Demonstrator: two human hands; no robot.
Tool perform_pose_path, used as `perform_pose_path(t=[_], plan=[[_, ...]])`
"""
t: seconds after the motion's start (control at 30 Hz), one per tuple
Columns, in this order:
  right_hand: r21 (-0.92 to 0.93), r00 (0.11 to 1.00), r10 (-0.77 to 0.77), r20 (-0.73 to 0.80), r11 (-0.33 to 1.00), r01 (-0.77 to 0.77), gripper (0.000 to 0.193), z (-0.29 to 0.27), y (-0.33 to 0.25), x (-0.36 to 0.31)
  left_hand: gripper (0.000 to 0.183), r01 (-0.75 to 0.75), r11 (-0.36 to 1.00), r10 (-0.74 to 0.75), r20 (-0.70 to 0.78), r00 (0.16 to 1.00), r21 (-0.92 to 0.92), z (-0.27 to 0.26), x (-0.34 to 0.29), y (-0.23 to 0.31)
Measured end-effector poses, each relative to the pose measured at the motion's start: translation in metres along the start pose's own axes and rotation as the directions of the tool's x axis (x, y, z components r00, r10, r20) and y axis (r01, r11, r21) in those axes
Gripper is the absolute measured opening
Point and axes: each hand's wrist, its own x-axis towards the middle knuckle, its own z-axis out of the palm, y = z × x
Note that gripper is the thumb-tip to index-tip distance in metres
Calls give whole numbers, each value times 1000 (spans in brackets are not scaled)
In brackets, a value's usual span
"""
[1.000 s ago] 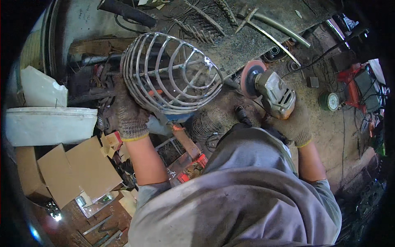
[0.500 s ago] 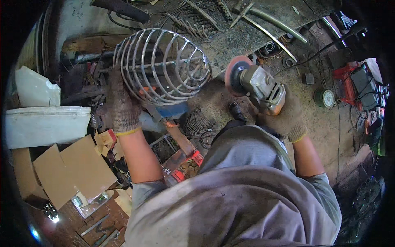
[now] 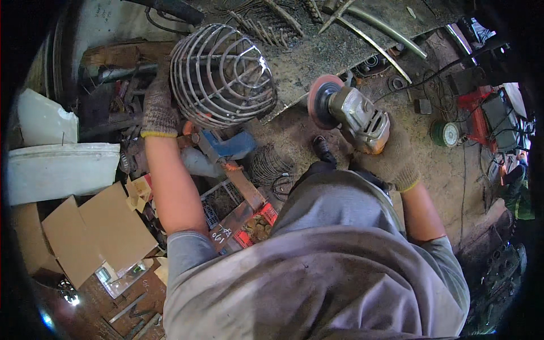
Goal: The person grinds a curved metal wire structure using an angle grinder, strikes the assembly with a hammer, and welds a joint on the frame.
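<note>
My left hand (image 3: 161, 110), in a brown knitted glove with a yellow cuff, grips the left rim of a round metal wire cage (image 3: 224, 79). The cage is made of curved rods joined to ribs, and its bars hide most of my fingertips. At the right, my gloved right hand (image 3: 391, 156) is wrapped round the body of an angle grinder (image 3: 362, 122). A reddish-brown disc (image 3: 324, 102) on the grinder faces left, apart from the cage. Whether the disc spins I cannot tell.
A worktable (image 3: 300, 62) with rods and curved metal strips lies ahead. A blue clamp-like tool (image 3: 229, 145) sits below the cage. Cardboard (image 3: 116, 226) and white panels (image 3: 62, 170) crowd the left. A wire spool (image 3: 446, 133) and a red crate (image 3: 479, 116) stand right.
My left hand has moved up and turned the cage, uncovering more of the blue tool below it. The grinder in my right hand has shifted only slightly.
</note>
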Motion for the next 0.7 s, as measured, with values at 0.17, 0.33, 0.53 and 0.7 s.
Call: perform_pose_path(t=[0.17, 0.33, 0.53, 0.7], plan=[[-64, 1000, 14, -23, 998, -16, 85, 5, 15, -3, 52, 41, 999, -41, -4, 999, 26, 6, 17, -7], [24, 997, 79, 16, 997, -80, 83, -5, 6, -6, 46, 131, 991, -130, 51, 990, -32, -9, 40, -13], [8, 992, -47, -114, 999, 48, 79, 3, 26, -11, 50, 134, 984, -137, 11, 991, 121, 9, 41, -2], [127, 993, 48, -108, 991, -35, 75, -7, 25, -15, 66, -89, 962, 54, 139, 989, 259, 35, 32, 6]])
